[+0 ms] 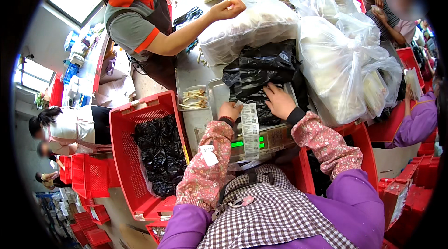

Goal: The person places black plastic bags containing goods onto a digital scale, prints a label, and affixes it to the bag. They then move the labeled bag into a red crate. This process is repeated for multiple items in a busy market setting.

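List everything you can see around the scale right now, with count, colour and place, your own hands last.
black bag: one, black plastic, lying on the scale under the right hand
label strip: one, white, hanging from the left hand over the scale front
scale: one, metal with a green lit display, directly in front
clear bags: several, whitish and full, piled behind and to the right
small tray: one, with pale stalks, left of the scale
red crate: one, lined with black plastic, lower left
co-worker: one, grey and orange top, reaching over a clear bag
left hand: pinching the label strip
right hand: flat on the black bag
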### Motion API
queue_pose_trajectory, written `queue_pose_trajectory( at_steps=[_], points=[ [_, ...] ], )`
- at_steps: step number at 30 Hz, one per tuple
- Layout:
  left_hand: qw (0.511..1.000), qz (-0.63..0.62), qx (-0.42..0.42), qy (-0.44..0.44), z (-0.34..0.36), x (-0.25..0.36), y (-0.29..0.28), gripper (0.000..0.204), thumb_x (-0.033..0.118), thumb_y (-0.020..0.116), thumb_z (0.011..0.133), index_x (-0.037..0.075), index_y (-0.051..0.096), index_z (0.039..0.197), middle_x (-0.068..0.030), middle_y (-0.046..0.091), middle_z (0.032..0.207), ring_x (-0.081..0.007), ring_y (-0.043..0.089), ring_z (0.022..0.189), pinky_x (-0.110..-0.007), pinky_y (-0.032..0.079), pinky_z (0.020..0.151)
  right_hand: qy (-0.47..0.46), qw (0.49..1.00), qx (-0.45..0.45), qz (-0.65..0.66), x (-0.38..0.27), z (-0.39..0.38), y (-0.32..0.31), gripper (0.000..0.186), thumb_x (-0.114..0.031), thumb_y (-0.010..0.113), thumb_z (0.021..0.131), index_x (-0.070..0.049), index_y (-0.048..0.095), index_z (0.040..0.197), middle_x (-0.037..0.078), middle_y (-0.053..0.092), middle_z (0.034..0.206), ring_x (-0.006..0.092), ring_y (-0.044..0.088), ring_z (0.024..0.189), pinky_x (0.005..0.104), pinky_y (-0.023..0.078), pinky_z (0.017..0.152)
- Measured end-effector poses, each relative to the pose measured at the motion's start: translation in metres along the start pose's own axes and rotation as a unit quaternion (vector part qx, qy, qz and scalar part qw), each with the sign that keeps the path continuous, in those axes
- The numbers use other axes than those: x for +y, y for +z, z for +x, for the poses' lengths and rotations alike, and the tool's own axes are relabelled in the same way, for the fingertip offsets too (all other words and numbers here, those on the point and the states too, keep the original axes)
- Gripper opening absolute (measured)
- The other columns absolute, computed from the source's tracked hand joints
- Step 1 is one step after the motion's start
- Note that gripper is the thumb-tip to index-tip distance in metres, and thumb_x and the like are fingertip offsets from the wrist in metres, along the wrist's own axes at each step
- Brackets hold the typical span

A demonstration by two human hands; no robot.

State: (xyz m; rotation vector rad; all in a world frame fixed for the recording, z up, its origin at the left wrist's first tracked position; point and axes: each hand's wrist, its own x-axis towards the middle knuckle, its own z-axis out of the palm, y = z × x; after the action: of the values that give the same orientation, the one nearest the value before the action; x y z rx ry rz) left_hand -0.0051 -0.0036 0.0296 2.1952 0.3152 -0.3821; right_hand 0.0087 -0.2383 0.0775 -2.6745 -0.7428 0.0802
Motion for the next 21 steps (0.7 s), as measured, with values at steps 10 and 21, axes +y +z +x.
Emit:
queue_pose_trajectory(
  at_steps=[10, 21],
  points=[
    [0.988, 0.085, -0.039, 0.124, -0.026, -0.016, -0.013, 0.033, 0.03, 0.058, 0.085, -0.002, 0.064, 0.079, -0.0247, 0.062, 0.079, -0.0423, 0.059, 0.079, -0.047, 0.046, 0.069, -0.193, 0.981, -0.014, 0.028, -0.01, -0.013, 0.046, 0.042, -0.011, 0.053, 0.083, 0.001, 0.05, 0.124, 0.016, 0.049, 0.133, 0.0288, 0.046, 0.125, 0.0389, 0.038, 0.101],
    [0.988, 0.114, -0.006, 0.107, -0.041, 0.006, 0.032, 0.034, 0.026, 0.067, 0.075, -0.005, 0.063, 0.09, -0.0272, 0.064, 0.088, -0.0426, 0.061, 0.088, -0.045, 0.05, 0.079, -0.186, 0.98, -0.064, -0.01, -0.017, -0.014, 0.034, 0.052, -0.005, 0.05, 0.079, 0.003, 0.044, 0.13, 0.017, 0.044, 0.139, 0.0285, 0.039, 0.132, 0.0377, 0.034, 0.106]
  ],
)
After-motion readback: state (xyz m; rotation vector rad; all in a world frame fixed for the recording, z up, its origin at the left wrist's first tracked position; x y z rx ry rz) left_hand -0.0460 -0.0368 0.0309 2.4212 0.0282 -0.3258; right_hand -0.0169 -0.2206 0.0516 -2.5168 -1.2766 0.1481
